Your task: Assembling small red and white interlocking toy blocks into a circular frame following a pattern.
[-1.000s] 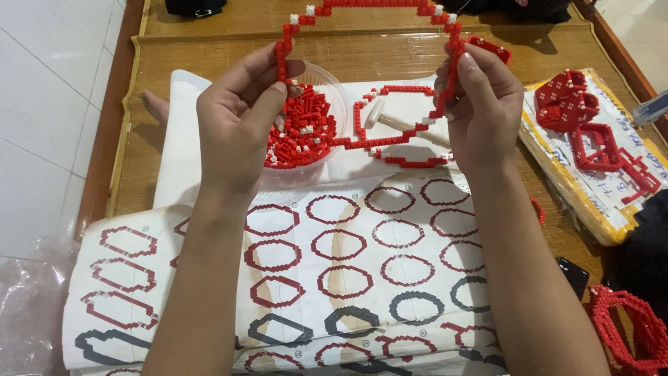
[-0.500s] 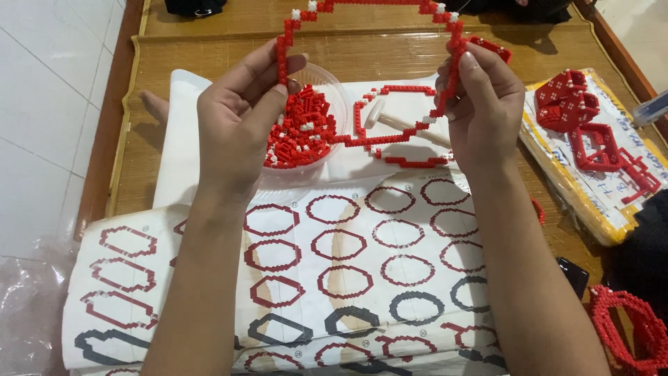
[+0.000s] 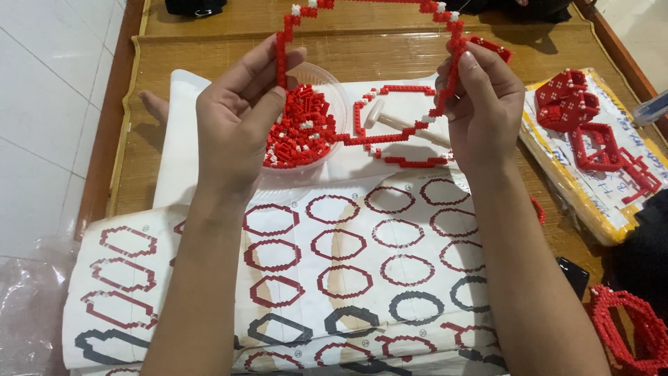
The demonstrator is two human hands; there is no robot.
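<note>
- Above the far half of the mat [image 3: 209, 56], both hands hold up one large ring of small red bricks [image 3: 369, 7] with a few white ones — its top runs past the upper edge of view.
- Left hand [image 3: 240, 122]: thumb and fingertips pinched shut on the ring's left side, palm toward the camera.
- Right hand [image 3: 483, 104]: fingers curled, pinching the ring's right side; a short red stub juts out just past the knuckles.
- Under the left hand, a clear bowl [image 3: 327, 76] heaped with loose red pieces, resting on the far edge of the instruction sheet [image 3: 348, 257].
- Sheet covers the near half of the mat — rows of printed ring outlines, red and dark.
- Between the hands, lying flat: a smaller red brick outline [image 3: 396, 136] with a white mallet-like tool [image 3: 390, 120] across it.
- Right edge of the mat: a yellow-edged booklet [image 3: 591, 209] carrying finished red brick sections [image 3: 567, 97].
- Near right corner: another red ring [image 3: 630, 327], partly out of view.
</note>
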